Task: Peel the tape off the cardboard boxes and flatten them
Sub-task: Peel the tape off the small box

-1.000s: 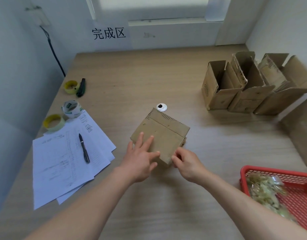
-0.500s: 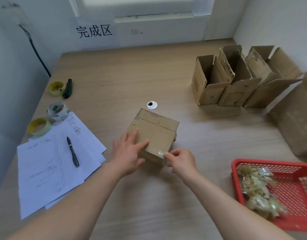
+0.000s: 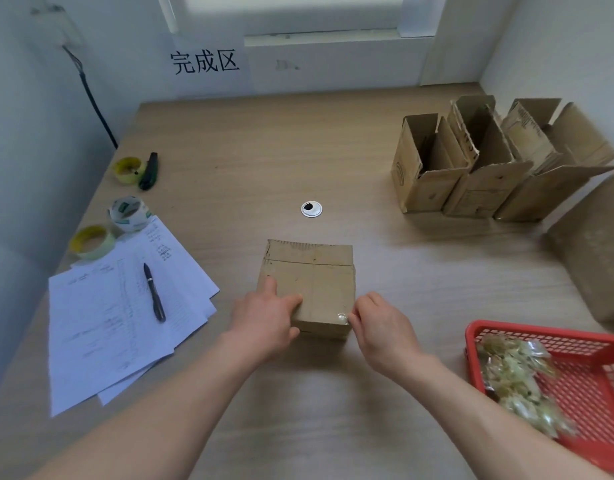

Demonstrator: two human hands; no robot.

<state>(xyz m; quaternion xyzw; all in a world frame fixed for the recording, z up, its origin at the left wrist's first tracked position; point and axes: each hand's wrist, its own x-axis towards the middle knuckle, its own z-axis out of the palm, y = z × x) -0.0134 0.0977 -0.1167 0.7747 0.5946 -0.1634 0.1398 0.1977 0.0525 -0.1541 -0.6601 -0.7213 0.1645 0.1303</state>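
Note:
A small closed cardboard box (image 3: 316, 282) sits on the wooden table in front of me. My left hand (image 3: 264, 320) rests on its near left part, fingers laid over the top and thumb against the front face. My right hand (image 3: 378, 327) is at the near right corner, its fingertips pinching a shiny bit of clear tape (image 3: 342, 317) on the top edge. Three opened cardboard boxes (image 3: 471, 168) stand in a row at the far right.
A red basket (image 3: 603, 386) with crumpled peeled tape sits at the near right. A large cardboard piece (image 3: 596, 251) lies at the right edge. Papers with a pen (image 3: 153, 292), several tape rolls (image 3: 127, 213) and a utility knife (image 3: 148, 171) lie on the left. A cable grommet (image 3: 311, 208) marks mid-table.
The box has been turned from a slanted pose to square with me and drawn nearer. My right hand moved from the front edge to the near right corner and took hold of the tape.

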